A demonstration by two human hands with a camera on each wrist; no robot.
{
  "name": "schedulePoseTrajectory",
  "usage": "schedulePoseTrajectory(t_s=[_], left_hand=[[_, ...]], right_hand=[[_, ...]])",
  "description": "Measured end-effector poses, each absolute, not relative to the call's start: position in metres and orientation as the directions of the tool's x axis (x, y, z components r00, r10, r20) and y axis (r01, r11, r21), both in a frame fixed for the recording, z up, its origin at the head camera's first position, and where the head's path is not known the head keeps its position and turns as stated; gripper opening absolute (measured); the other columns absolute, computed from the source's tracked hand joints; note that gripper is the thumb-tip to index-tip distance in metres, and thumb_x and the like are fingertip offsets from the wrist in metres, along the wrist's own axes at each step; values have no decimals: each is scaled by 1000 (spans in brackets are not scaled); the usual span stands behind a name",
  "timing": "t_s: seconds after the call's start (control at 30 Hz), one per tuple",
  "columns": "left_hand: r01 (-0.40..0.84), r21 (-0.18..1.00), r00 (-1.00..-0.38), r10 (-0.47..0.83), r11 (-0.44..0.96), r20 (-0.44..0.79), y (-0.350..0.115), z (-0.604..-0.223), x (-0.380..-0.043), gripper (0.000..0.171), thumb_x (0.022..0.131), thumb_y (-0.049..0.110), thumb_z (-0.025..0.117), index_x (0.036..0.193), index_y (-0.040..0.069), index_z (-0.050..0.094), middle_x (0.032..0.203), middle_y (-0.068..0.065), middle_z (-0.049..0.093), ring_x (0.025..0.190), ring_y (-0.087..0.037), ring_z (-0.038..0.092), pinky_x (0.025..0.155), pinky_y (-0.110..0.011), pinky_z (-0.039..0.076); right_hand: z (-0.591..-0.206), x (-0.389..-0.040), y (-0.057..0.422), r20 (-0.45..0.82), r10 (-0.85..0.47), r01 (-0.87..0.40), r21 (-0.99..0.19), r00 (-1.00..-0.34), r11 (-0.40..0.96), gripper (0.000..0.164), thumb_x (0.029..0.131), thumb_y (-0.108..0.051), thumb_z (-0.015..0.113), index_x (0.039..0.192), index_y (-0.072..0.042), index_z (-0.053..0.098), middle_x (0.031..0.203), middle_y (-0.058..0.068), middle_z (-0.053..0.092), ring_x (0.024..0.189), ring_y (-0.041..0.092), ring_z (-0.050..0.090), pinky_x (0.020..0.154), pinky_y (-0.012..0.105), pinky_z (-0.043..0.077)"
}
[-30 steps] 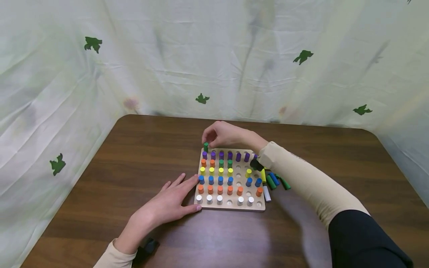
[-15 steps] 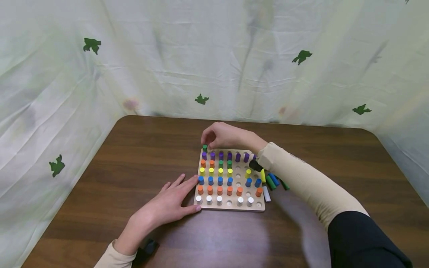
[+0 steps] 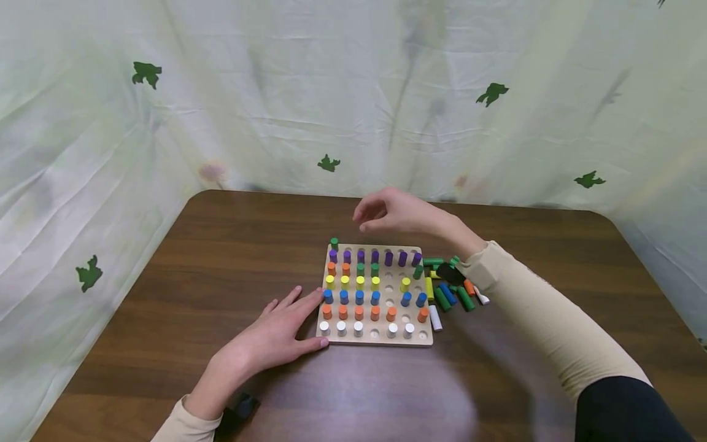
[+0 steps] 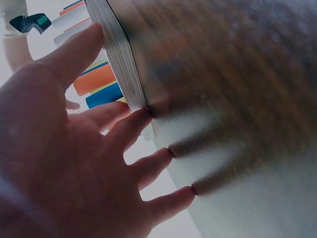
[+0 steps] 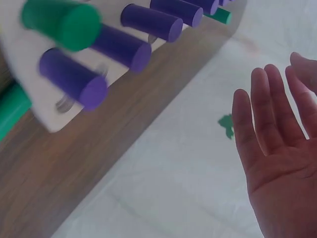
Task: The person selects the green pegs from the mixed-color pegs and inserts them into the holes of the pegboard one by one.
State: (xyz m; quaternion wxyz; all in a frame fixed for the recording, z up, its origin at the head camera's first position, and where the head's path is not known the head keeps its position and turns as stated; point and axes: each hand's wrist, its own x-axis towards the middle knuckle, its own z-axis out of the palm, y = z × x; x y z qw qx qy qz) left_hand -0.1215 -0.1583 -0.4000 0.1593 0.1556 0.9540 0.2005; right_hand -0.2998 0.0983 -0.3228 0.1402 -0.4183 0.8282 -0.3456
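A wooden pegboard (image 3: 397, 339) lies on the table, with rows of white, orange, blue, yellow, green and purple pegs standing in its holes. My left hand (image 3: 276, 331) rests against the board's left side, fingers spread, and the left wrist view shows thumb and fingertips touching its edge and the tabletop. Above the board's far edge hovers my right hand (image 3: 400, 212), holding nothing, its fingers loosely bent. To its left a green peg (image 3: 334, 243) stands in the far-left corner hole. In the right wrist view, purple pegs (image 5: 74, 79) stand near the right palm (image 5: 282, 173).
Loose pegs lie in a pile right of the board, among them a green peg (image 3: 466, 299), a blue peg (image 3: 448, 294) and a white peg (image 3: 436, 318). The brown table (image 3: 248, 245) ends at a pale cloth (image 3: 276, 92) with green leaf shapes.
My right hand has let go of the green peg in the far-left corner and moved right and up from it. My left hand keeps its place at the board.
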Motion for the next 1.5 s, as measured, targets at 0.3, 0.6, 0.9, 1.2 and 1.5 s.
schedulePoseTrajectory(t_s=[0.3, 0.6, 0.9, 1.2, 1.5], left_hand=[[239, 428, -906, 358, 872, -225, -161, -402, -120, 88, 86, 59, 67, 155, 16, 34, 157, -2, 33, 148, -35, 15, 111, -67, 14], [242, 432, -908, 360, 869, -215, -162, -403, -120, 88, 86, 59, 67, 155, 15, 34, 157, -2, 33, 148, -35, 16, 110, -67, 14], [252, 432, -907, 367, 866, -206, -162, -402, -120, 87, 86, 58, 67, 154, 15, 34, 157, -2, 34, 148, -35, 16, 110, -68, 15], [240, 425, -905, 359, 873, -226, -160, -401, -121, 89, 86, 60, 66, 155, 15, 33, 158, -2, 33, 148, -35, 15, 110, -68, 14], [252, 426, -903, 370, 869, -219, -158, -401, -121, 88, 86, 60, 66, 155, 15, 33, 158, -2, 33, 148, -35, 15, 110, -68, 14]], right_hand=[[-324, -279, 139, 16, -699, -496, -715, -715, 492, 15, 92, -17, 71, 107, -15, 71, 103, 0, 70, 95, 17, 64, 86, 36, 53], [-340, -264, 187, -53, -562, -343, -743, -826, 575, 18, 92, -27, 72, 109, -22, 69, 107, 1, 67, 97, 25, 62, 84, 43, 53], [-373, -272, 208, -51, -580, -406, -666, -813, 626, 21, 90, -18, 74, 110, -13, 72, 102, -2, 70, 92, 19, 65, 83, 37, 55], [-398, -280, 212, -112, -561, -384, -618, -820, 686, 14, 88, -25, 77, 101, -21, 75, 99, -6, 71, 92, 17, 62, 86, 39, 52], [-403, -281, 207, -148, -543, -376, -575, -826, 727, 13, 86, -19, 77, 98, -15, 75, 93, -2, 69, 84, 19, 59, 81, 38, 51]])
